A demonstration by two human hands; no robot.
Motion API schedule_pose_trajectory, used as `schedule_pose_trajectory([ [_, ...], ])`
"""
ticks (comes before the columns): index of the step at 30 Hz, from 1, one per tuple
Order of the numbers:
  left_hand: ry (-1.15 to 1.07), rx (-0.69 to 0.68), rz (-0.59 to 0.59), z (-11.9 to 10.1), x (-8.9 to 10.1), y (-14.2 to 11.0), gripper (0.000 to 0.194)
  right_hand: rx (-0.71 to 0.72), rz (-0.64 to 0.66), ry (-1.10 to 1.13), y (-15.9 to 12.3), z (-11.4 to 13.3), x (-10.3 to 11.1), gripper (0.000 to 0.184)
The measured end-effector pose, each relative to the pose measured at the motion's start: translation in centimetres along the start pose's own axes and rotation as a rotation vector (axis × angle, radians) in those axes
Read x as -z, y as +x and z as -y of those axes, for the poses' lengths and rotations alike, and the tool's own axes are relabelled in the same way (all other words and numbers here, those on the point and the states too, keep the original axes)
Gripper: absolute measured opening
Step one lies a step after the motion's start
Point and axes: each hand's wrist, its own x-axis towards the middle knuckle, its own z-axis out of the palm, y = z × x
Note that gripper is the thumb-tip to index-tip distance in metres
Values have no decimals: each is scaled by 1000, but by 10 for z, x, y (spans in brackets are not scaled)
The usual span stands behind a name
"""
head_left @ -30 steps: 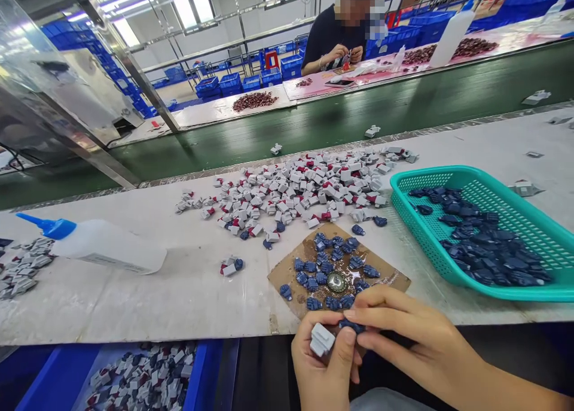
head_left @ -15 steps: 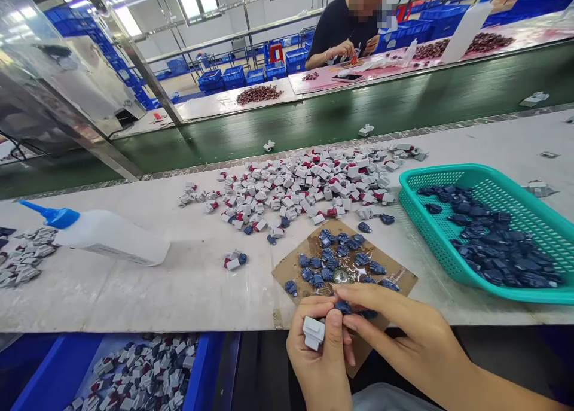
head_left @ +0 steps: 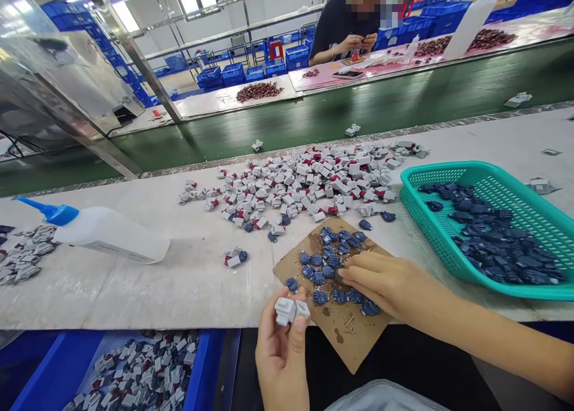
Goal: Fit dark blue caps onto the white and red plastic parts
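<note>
My left hand (head_left: 283,345) is closed on a small light-grey plastic part (head_left: 286,311), held upright in front of the table's edge. A second pale block face shows beside it, by the thumb; I cannot tell whether the two are joined. My right hand (head_left: 374,282) reaches over a brown cardboard sheet (head_left: 354,339), fingers pinched together at a dark round cap (head_left: 339,274). Whatever lies between those fingertips is hidden. Several dark-blue fist-shaped pieces (head_left: 318,277) lie on the wet-stained cardboard around the right fingertips.
A heap of grey and red parts (head_left: 305,183) lies behind the cardboard. To the right stands a green basket (head_left: 430,243) of dark-blue pieces. A white bottle (head_left: 116,231) lies left; a blue bin (head_left: 210,363) sits below. Across the green conveyor (head_left: 215,136) works another person (head_left: 341,31).
My right hand has let go of the dark-blue piece at my left hand and moved away over the cardboard. My left hand has shifted left and turned, still holding the grey part.
</note>
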Motion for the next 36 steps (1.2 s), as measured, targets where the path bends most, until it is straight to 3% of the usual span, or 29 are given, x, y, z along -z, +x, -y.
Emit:
schedule_pose_trajectory([
  [6,51,8,-8,-3,0,2,40,20,44,43,4,-1,-1,36],
  [9,20,44,17,-2,-2,0,37,-69,8,251,6,4,11,31],
  [12,37,29,81,-2,-6,-4,29,-226,-33,559,9,17,30,15],
  [16,77,-21,179,-3,-9,-7,21,-203,20,745,14,33,44,8],
  [22,154,-146,273,-5,-8,-7,15,-139,38,749,15,34,41,12],
  [31,328,-202,372,-7,-6,-7,12,-104,289,765,18,31,49,15],
  [34,354,-210,394,-3,-4,-7,8,-178,303,853,18,32,42,18],
  [36,366,-273,394,0,-2,-6,9,-334,338,1047,17,35,33,22],
])
